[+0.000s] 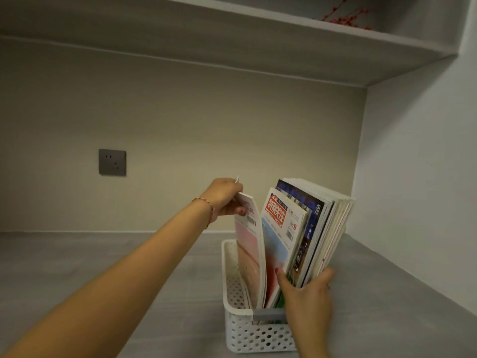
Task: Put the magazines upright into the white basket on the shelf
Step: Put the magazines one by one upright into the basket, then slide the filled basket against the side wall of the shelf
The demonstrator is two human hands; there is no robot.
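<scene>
Right hand (308, 295) clasps the leaning magazines (304, 228) low in the white basket (254, 337), while left fingers (238, 210) pinch the top corner of a pink magazine (249, 254) to their left.

The left arm stretches forward, a thin bracelet (205, 208) at its wrist, the left hand (225, 196) pinched closed up high. The right hand (307, 298) sits lower and nearer, fingers (282, 279) curled in a grasp.
</scene>
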